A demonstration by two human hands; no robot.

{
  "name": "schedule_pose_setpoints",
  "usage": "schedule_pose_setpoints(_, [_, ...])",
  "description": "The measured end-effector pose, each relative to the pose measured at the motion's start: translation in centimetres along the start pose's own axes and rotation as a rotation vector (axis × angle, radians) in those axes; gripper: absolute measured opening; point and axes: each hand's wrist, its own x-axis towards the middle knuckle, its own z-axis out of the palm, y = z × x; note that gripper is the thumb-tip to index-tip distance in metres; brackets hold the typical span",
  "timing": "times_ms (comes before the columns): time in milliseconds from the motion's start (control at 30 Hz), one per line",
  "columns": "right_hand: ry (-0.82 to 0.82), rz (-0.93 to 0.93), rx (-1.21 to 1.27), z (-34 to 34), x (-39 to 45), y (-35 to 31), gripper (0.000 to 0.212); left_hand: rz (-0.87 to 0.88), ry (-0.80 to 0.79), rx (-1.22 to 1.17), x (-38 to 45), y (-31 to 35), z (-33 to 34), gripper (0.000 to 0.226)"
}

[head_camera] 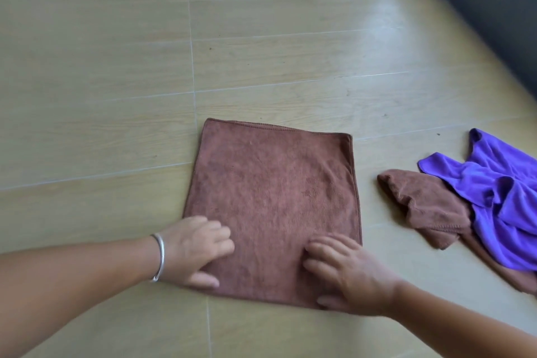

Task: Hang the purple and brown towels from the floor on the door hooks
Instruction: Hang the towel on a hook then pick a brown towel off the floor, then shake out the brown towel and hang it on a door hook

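1. The left hand, with a silver bangle on the wrist, is laid on the near left corner of the flat brown towel; fingers are loosely bent, thumb on the near edge, nothing seen pinched.
2. The right hand is pressed on the near right part of the same towel, fingers spread over the cloth; no grip is closed on it.
3. The flat brown towel is spread square on the floor, not lifted.
4. To the right, well apart, a crumpled brown towel is lying on the floor with the purple towel bunched partly over it.
5. No door or hooks are in view.
6. Progress judged: hanging not started; all towels seen are on the floor, so pick-up and hanging are left for each.
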Motion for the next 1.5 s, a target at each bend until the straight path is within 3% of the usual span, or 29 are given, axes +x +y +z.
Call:
schedule_pose_setpoints(133, [-0.017, -0.117, 0.029, 1.1, -3.4, -0.3, 0.044, 0.102, -0.171, 0.057, -1.8, 1.1, 1.4, 0.053])
schedule_pose_setpoints(267, [0.069, -0.14, 0.018, 0.8, -3.3, -0.1, 0.015, 0.096, -0.163, 0.093, -2.4, 0.6, 1.2, 0.026])
schedule_pose_setpoints(367, [0.082, -0.07, 0.075, -0.7, -2.4, -0.1, 0.023, 0.075, -0.23, 0.073, -1.8, 0.7, 0.5, 0.007])
schedule_pose_setpoints(467, [0.146, 0.099, 0.135, -4.1, -1.8, -0.6, 0.017, -0.152, -0.406, -0.04, -2.0, 0.7, -1.2, 0.028])
schedule_pose_setpoints(600, [0.254, 0.451, 0.178, -11.6, -2.2, -2.7, 0.019, -0.439, -0.17, -0.218, -5.8, 0.4, -7.2, 0.027])
schedule_pose_setpoints(733, [0.323, 0.683, 0.284, -21.6, -1.7, -4.7, 0.024, -0.541, 0.158, -0.35, -10.2, 0.9, -16.9, 0.013])
schedule_pose_setpoints(867, [0.281, 0.742, 0.319, -33.4, -0.9, -6.1, 0.02, -0.624, 0.207, -0.385, -13.9, 0.7, -28.1, 0.015])
schedule_pose_setpoints(1000, [0.29, 0.728, 0.388, -47.0, -0.2, -8.5, 0.021, -0.585, 0.212, -0.296, -19.0, 0.2, -40.1, 0.029])
schedule_pose_setpoints(1100, [0.27, 0.595, 0.371, -57.9, -0.6, -10.8, 0.018, -0.49, 0.201, -0.182, -24.1, 0.2, -49.6, 0.057])
schedule_pose_setpoints(1200, [0.235, 0.398, 0.315, -68.7, -1.3, -13.7, 0.035, -0.418, 0.202, -0.047, -29.6, 0.7, -59.1, 0.066])
schedule_pose_setpoints(1333, [0.376, 0.203, 0.165, -80.4, -1.2, -18.0, 0.023, -0.422, 0.25, 0.065, -36.4, 2.0, -71.4, 0.061])
schedule_pose_setpoints(1500, [0.392, 0.16, 0.09, -92.3, 1.3, -22.5, 0.032, -0.483, 0.4, 0.149, -44.0, 2.6, -82.6, 0.04])
